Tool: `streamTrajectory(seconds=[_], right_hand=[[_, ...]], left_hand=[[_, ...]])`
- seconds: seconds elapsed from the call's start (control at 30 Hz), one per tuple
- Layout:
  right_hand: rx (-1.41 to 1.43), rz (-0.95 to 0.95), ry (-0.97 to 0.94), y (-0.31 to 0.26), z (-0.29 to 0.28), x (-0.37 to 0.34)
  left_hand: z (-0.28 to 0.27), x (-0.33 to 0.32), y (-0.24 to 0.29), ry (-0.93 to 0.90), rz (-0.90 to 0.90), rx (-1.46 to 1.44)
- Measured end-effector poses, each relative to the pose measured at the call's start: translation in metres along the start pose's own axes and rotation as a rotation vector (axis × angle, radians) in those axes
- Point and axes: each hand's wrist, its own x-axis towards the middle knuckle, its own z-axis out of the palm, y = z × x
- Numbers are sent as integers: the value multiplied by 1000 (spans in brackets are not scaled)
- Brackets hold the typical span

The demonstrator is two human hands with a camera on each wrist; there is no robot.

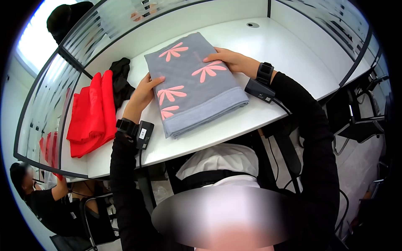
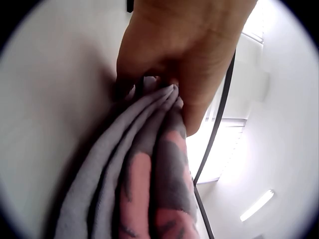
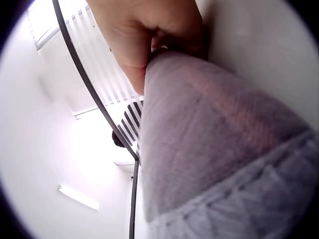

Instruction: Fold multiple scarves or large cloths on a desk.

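A folded grey cloth (image 1: pixel 184 79) with pink petal prints and a plain lighter band along its near edge lies on the white table. My left hand (image 1: pixel 144 93) grips its left edge, thumb on top and fingers under the layers. In the left wrist view, several stacked folds of the cloth (image 2: pixel 134 164) run into the left hand (image 2: pixel 184 45). At the upper right edge, my right hand (image 1: pixel 234 60) holds the cloth the same way, thumb over the top. The right wrist view shows the right hand (image 3: pixel 154 30) pinching the rounded edge of the cloth (image 3: pixel 209 134).
Red folded fabric (image 1: pixel 93 115) lies at the table's left, with a black cloth (image 1: pixel 121 79) beside it. Clear partitions with dark frames border the white table (image 1: pixel 289 62). A cable hole (image 1: pixel 252 25) sits at the back. Another person (image 1: pixel 46 205) is at the lower left.
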Motion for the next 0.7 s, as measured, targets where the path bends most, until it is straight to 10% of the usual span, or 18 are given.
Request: streamTrajectory(seconds=[0.3, 0.43, 0.57, 0.63, 0.7], right_hand=[[-13, -147, 36, 5, -1, -4], [-11, -264, -15, -2, 6, -13], [-251, -635, -567, -2, -4, -5], [-226, -252, -387, -6, 5, -21], [-331, -252, -357, 2, 1, -15]], left_hand=[[10, -1, -10, 109, -21, -190], [-2, -3, -15, -128, 217, -162], [-27, -7, -14, -378, 190, 85], [-29, -6, -12, -337, 167, 424], [-30, -8, -10, -297, 146, 632]])
